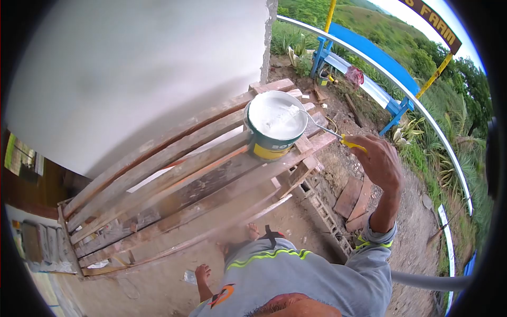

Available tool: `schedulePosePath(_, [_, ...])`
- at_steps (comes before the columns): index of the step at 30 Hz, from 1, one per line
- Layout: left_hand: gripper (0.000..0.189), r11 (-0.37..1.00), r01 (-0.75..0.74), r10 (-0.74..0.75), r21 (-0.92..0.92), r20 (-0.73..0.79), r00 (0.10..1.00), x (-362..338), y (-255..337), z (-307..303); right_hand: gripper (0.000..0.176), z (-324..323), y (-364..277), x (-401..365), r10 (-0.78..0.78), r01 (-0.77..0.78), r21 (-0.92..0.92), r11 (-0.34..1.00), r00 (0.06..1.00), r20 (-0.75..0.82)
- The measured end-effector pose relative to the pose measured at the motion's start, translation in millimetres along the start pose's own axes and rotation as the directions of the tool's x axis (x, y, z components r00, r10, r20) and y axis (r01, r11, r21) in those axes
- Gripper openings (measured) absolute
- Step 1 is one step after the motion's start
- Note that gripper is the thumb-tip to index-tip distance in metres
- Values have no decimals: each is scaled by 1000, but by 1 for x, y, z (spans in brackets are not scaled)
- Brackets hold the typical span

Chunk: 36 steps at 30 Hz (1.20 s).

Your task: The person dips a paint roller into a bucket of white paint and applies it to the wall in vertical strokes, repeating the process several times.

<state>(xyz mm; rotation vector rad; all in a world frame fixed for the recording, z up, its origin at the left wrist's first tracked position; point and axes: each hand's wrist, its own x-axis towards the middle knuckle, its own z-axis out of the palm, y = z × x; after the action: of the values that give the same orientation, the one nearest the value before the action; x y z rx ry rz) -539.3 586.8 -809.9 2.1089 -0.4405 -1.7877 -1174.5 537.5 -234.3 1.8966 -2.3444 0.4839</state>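
Observation:
My right hand (376, 158) is closed around the yellow handle of a paint roller (332, 132). The white-coated roller head rests in the open mouth of a paint bucket (269, 150), which is dark green and yellow with white paint inside. Upright on a platform of wooden slats (211, 158), the bucket stands near its far right end. Low in the view, my left hand (203, 271) hangs beside my body with its fingers apart and nothing visible in them.
A pale wall (158, 68) rises behind the slats. Hollow concrete blocks (325, 222) and flat brown pieces (351, 195) lie on the ground to the right. Farther off are a blue bench (364, 79), a curved white rail (449, 137) and a sign (435, 21). My bare foot (253, 231) is below the platform.

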Motion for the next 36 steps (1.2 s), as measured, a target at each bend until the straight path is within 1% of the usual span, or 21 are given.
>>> schedulePosePath(2, [31, 997, 47, -45, 57, -39, 998, -12, -8, -6, 23, -18, -7, -8, 21, -19, 48, 999, 999, -40])
schedulePosePath(4, [32, 994, 29, -31, 104, 23, 999, 6, -8, -14, 22, -15, -5, -4, 18, -9, 86, 996, 994, -108])
schedulePosePath(5, [33, 991, 20, -27, 136, 52, 998, 7, -6, -20, 22, -4, -3, 5, -5, 12, 71, 997, 995, -102])
schedulePosePath(7, [32, 997, -44, 42, 57, 32, 999, 12, 4, -15, 22, 17, 2, 22, -56, 60, 36, 998, 993, -104])
schedulePosePath(8, [31, 997, -81, 81, 12, 23, 996, 14, 11, -10, 23, 22, 3, 23, -36, 37, 21, 999, 998, -43])
schedulePosePath(10, [30, 997, -81, 81, -10, 0, 997, 9, 10, -8, 24, 15, 10, 11, -17, 18, 47, 999, 1000, -23])
schedulePosePath(11, [29, 997, -74, 73, -21, -15, 997, 3, 3, -11, 24, 11, 12, 2, -9, 9, 62, 998, 1000, -4])
schedulePosePath(12, [31, 999, -31, 32, 29, -29, 999, -3, -2, -14, 25, -3, 7, -7, 10, -10, 56, 998, 1000, -12])
schedulePosePath(14, [33, 989, 56, -48, 136, -60, 997, -12, -8, -19, 25, -10, 4, -7, 23, -17, 89, 996, 998, -63])
schedulePosePath(16, [34, 981, 25, -20, 190, -25, 999, -11, -3, -20, 25, -3, 8, -2, 17, -5, 123, 992, 995, -97])
schedulePosePath(17, [34, 976, 4, -3, 218, -5, 1000, -10, 3, -19, 26, 6, 8, 6, 9, -1, 117, 993, 998, -65])
schedulePosePath(20, [31, 991, -126, 127, 45, -5, 992, -4, 16, -11, 26, 23, 13, 16, -47, 47, 75, 996, 999, 0])
schedulePosePath(23, [35, 989, -113, 117, 95, -30, 993, -10, 14, -17, 25, -5, 8, -8, 59, -60, 84, 995, 998, 20])
schedulePosePath(24, [35, 986, -98, 102, 133, -26, 994, -10, 14, -21, 26, -10, 12, -14, 29, -27, 77, 997, 999, -20])
schedulePosePath(26, [37, 975, -62, 66, 213, -14, 998, -11, 11, -25, 26, -6, 11, -9, 19, -13, 100, 995, 998, -67])
schedulePosePath(28, [39, 963, -115, 119, 243, -3, 993, -9, 21, -17, 29, 10, 14, -3, -3, 10, 89, 996, 997, -81])
schedulePosePath(29, [39, 955, -150, 153, 256, 6, 988, -4, 30, -13, 29, 16, 11, -6, 24, -15, 85, 996, 994, -105])
schedulePosePath(31, [39, 967, -210, 209, 145, 26, 978, 5, 46, -6, 31, 23, 6, -7, 56, -44, 73, 996, 986, -157])
schedulePosePath(32, [39, 969, -230, 228, 85, 30, 973, 8, 47, -6, 34, 27, 7, -14, 70, -54, 78, 995, 972, -224])
schedulePosePath(35, [38, 955, -293, 293, -32, 222, 930, 30, 30, -24, 35, 36, 5, -33, 84, -71, 48, 996, 932, -353])
schedulePosePath(36, [37, 976, -216, 212, -7, 223, 951, 28, 26, -27, 35, 43, 6, -40, 87, -71, 55, 996, 911, -404])
